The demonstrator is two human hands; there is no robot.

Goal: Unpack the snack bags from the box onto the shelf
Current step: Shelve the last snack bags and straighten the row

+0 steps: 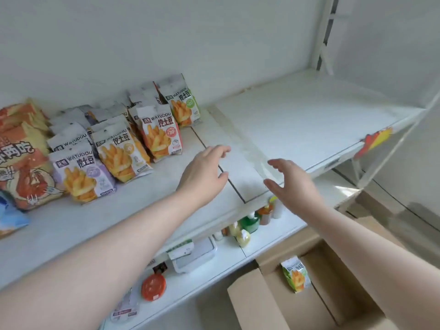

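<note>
**Both hands empty above shelf; one snack bag left in box**

Forearms nearest the lens, both reaching forward over the shelf edge. Left hand (pixel 205 171): palm down, fingers spread and slightly curved, holding nothing, hovering over the white shelf (pixel 309 120) just right of the bag rows. Right hand (pixel 291 184): fingers extended and relaxed, thumb apart, holding nothing, above the front edge of the same shelf, near the seam between two shelf panels.

Left of the left hand: rows of WATUDOU snack bags (pixel 123 148) standing slightly tilted back, printed with fries. Front bags showing purple, yellow, red and green trim. Nearest bag, red-trimmed (pixel 162 134), close to the left hand but not touching. Farther left: larger orange snack packs (pixel 23 158) with a shrimp picture, and a blue pack corner (pixel 10 215) at the frame edge.

Below and right of the right hand: open cardboard box (pixel 285 306) on the floor, flaps out. Inside, one green-trimmed snack bag (pixel 296 273) standing against the inner wall, well apart from both hands.

Beneath the top shelf: lower shelf (pixel 238 256) carrying small bottles (pixel 250 225), a white container (pixel 195 254) and an orange-lidded jar (pixel 153 287). Orange price tag (pixel 375 140) on the shelf's right front edge.
</note>
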